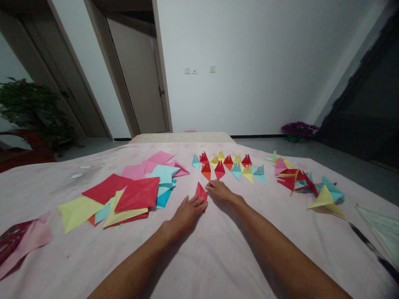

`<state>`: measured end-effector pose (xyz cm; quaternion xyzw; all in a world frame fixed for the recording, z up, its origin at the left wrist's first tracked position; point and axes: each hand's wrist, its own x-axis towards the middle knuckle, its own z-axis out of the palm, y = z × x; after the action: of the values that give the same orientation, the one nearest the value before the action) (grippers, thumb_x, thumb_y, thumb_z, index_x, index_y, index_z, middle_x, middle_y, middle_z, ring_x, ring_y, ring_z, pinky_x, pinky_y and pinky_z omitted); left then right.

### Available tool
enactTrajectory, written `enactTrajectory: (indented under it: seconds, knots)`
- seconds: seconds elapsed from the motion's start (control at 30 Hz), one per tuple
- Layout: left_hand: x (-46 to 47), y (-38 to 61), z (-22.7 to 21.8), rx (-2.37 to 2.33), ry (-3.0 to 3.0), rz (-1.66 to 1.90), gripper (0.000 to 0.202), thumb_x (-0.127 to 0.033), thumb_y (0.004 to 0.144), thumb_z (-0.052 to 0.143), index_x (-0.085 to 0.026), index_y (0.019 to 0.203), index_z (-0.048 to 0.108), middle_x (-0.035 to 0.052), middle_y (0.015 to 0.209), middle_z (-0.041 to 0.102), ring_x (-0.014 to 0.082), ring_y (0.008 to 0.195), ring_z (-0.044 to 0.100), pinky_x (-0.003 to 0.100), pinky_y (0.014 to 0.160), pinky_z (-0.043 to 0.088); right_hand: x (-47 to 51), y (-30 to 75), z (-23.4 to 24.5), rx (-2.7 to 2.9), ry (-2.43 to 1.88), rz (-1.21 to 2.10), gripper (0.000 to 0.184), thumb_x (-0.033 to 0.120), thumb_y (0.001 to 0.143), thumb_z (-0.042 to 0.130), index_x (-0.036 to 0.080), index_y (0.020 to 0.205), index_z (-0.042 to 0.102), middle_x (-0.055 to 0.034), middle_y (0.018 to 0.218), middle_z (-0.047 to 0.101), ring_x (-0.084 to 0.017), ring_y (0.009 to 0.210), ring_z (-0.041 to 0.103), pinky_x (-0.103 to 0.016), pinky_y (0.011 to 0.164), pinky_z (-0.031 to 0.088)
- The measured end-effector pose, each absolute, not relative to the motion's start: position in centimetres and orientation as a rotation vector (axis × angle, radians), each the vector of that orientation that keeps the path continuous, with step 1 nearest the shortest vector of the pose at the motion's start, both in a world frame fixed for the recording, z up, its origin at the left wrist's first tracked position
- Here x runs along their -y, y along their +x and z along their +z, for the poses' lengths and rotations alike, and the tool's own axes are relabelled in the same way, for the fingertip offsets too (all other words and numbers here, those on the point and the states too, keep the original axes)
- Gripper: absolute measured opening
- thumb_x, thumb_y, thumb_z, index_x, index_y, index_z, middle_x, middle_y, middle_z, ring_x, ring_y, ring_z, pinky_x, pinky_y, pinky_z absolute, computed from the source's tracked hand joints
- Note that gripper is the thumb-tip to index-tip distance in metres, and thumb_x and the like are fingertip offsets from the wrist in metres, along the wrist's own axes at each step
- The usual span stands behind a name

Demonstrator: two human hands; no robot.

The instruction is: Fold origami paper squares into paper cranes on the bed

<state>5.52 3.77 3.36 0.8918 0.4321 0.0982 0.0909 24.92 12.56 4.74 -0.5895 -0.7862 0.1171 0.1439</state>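
Observation:
A small red folded paper piece [201,192] lies on the pink tablecloth [199,257] between my two hands. My left hand [188,211] rests flat beside it, its fingertips stretched out and touching the piece's lower edge. My right hand [220,190] lies flat just right of the piece, fingers extended against its right side. Just beyond stands a row of several folded paper shapes [229,165] in red, yellow, blue and orange.
A loose spread of flat coloured paper squares [137,193] lies at the left. A heap of folded pieces [307,185] sits at the right. A patterned sheet [382,230] lies at the right edge. A potted plant [29,110] stands far left, doors behind.

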Motion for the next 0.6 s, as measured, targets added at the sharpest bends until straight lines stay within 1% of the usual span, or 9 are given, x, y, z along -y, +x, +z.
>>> enactTrajectory:
  seconds: [0.07,0.17,0.2,0.27,0.33,0.37,0.43,0.5,0.6]
  knots:
    - [-3.9,5.3,2.7,-1.282,2.521,0.443,0.057,-0.007,0.087,0.046,-0.031,0.138,0.052,0.0050,0.149,0.048,0.0249,0.141,0.038,0.057,0.115,0.023,-11.6,24.8,4.4,2.239,-1.695,0.332,0.022,0.041,0.085,0.061,0.021,0.092,0.068,-0.0041,0.097,0.063,-0.020,0.092,0.053,-0.028,0.078,0.034]
    - [-4.2,5.2,1.8,-1.318,2.298,0.737,0.055,0.000,0.079,0.046,-0.031,0.118,0.068,-0.0006,0.131,0.065,0.0209,0.132,0.049,0.052,0.118,0.020,-9.9,24.3,3.6,2.162,-1.711,0.285,0.022,0.041,0.083,0.064,0.022,0.095,0.065,-0.0047,0.101,0.061,-0.022,0.096,0.051,-0.030,0.079,0.033]
    - [-4.3,5.3,1.6,-1.331,2.221,0.824,0.053,0.001,0.077,0.045,-0.030,0.110,0.072,-0.0017,0.124,0.069,0.0203,0.127,0.055,0.050,0.118,0.023,-9.5,24.1,3.3,2.137,-1.716,0.269,0.021,0.040,0.083,0.064,0.023,0.096,0.065,-0.0046,0.103,0.061,-0.022,0.097,0.050,-0.031,0.081,0.033]
    - [-4.6,5.5,1.7,-1.380,2.075,0.983,0.049,0.000,0.077,0.044,-0.029,0.102,0.074,-0.0014,0.112,0.074,0.0193,0.113,0.064,0.044,0.111,0.035,-8.9,23.8,2.7,2.089,-1.722,0.234,0.018,0.038,0.085,0.062,0.024,0.096,0.063,-0.0042,0.105,0.060,-0.023,0.101,0.048,-0.033,0.085,0.032]
    - [-4.8,5.8,2.0,-1.495,1.997,1.101,0.041,-0.005,0.081,0.047,-0.025,0.107,0.072,0.0019,0.108,0.073,0.0188,0.102,0.066,0.037,0.099,0.045,-8.6,23.6,2.2,2.042,-1.709,0.205,0.014,0.036,0.086,0.062,0.024,0.094,0.062,-0.0034,0.105,0.059,-0.023,0.103,0.047,-0.034,0.086,0.031]
    - [-4.9,6.0,2.2,-1.586,1.998,1.125,0.037,-0.009,0.084,0.049,-0.024,0.111,0.070,0.0042,0.109,0.072,0.0197,0.102,0.065,0.036,0.095,0.047,-8.6,23.5,2.1,2.021,-1.693,0.198,0.012,0.035,0.086,0.062,0.025,0.092,0.061,-0.0030,0.103,0.059,-0.022,0.103,0.047,-0.034,0.086,0.030]
    - [-4.9,6.4,2.6,-1.799,2.059,1.080,0.030,-0.023,0.087,0.057,-0.021,0.116,0.066,0.0083,0.111,0.068,0.0237,0.104,0.061,0.037,0.092,0.045,-8.5,23.5,1.9,1.988,-1.654,0.192,0.008,0.032,0.085,0.064,0.025,0.089,0.061,-0.0020,0.100,0.060,-0.022,0.100,0.047,-0.034,0.084,0.031]
    - [-4.9,6.6,2.7,-1.962,2.128,0.960,0.032,-0.034,0.085,0.064,-0.021,0.114,0.066,0.0107,0.111,0.064,0.0276,0.106,0.057,0.040,0.091,0.043,-8.5,23.5,1.8,1.972,-1.617,0.192,0.007,0.028,0.084,0.065,0.025,0.087,0.060,-0.0012,0.098,0.061,-0.022,0.097,0.048,-0.033,0.082,0.031]
    - [-4.9,6.8,2.7,-1.999,2.142,0.889,0.032,-0.039,0.083,0.066,-0.021,0.109,0.066,0.0103,0.110,0.062,0.0288,0.104,0.054,0.041,0.088,0.041,-8.5,23.5,1.8,1.971,-1.541,0.178,0.007,0.024,0.083,0.065,0.024,0.086,0.059,-0.0003,0.094,0.062,-0.021,0.094,0.049,-0.033,0.080,0.031]
